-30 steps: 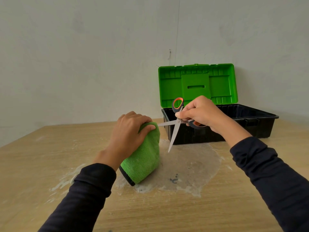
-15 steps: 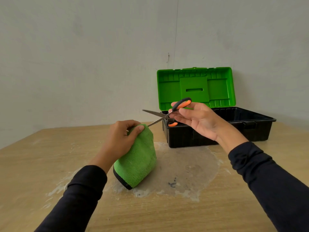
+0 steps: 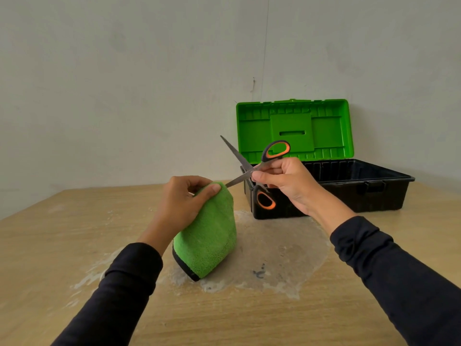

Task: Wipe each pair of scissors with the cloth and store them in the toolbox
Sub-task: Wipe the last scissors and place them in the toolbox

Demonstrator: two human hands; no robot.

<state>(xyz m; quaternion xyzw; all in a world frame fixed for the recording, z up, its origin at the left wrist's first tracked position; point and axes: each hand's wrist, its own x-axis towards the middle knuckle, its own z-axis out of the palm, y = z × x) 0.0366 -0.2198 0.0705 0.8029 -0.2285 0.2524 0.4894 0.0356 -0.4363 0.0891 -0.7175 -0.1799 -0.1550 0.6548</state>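
Observation:
My right hand (image 3: 289,186) grips a pair of scissors (image 3: 249,169) near the pivot. Their blades are spread wide: one points up and left, the other points down-left with its tip at the cloth's top. The handles are black and orange, one loop above my fingers, one below. My left hand (image 3: 183,203) holds a folded green cloth (image 3: 209,236) with a black edge, hanging above the table. Behind my right hand stands the toolbox (image 3: 359,193), a black tub with its green lid (image 3: 294,131) upright and open. What lies inside the tub is hidden.
The wooden table (image 3: 62,240) bears a pale, whitish stain (image 3: 274,260) under the cloth and in front of the toolbox. A plain grey wall rises right behind the toolbox. No other scissors show on the table.
My right hand turned the scissors from blades pointing down to blades pointing left, and they opened wider. My left hand shifted slightly, bringing the cloth's top to the lower blade tip.

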